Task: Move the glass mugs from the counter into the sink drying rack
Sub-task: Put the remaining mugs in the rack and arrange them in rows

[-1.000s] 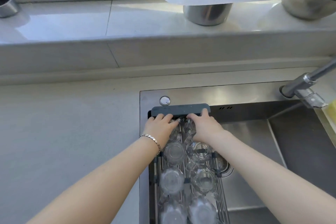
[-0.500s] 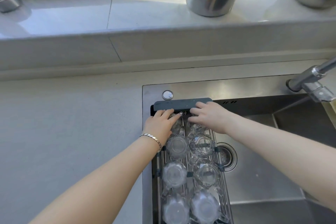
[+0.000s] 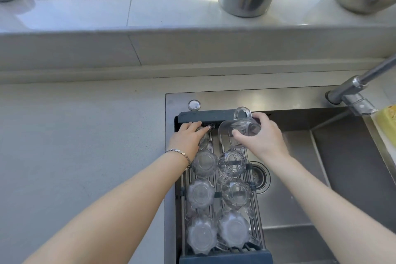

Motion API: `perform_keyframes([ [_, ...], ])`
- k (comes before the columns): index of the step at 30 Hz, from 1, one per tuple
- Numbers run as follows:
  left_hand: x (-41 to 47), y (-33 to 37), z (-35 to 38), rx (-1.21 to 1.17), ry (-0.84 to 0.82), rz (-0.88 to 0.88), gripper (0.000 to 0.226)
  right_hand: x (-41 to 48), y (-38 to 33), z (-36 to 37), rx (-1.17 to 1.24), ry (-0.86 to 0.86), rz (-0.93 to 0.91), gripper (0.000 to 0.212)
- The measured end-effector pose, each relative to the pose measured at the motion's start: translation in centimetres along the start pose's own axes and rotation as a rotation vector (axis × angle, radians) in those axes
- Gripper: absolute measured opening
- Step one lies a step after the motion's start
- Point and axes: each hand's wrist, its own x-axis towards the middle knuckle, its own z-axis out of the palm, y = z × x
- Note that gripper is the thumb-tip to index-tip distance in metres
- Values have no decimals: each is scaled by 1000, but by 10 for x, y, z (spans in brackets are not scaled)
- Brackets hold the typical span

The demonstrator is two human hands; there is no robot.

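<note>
**Mugs at the far end of the rack**

Right hand [image 3: 260, 135] grips a glass mug [image 3: 240, 128] tipped on its side, lifted just above the far end of the drying rack [image 3: 205, 116], its handle pointing away from the person. The left hand [image 3: 188, 137] lies closed over another mug [image 3: 204, 140] on the rack's far left. Six upturned mugs [image 3: 201, 194] fill two rows nearer the person, over the sink [image 3: 300, 178].
</note>
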Motion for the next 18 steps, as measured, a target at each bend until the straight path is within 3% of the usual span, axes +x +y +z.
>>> perform_keyframes([
  [8, 0, -2, 7, -73, 1, -10, 69, 6, -23, 30, -288, -32, 206, 70],
  [18, 1, -3, 9, -91, 13, -18, 66, 20, -30, 57, -428, -73, 226, 72],
])
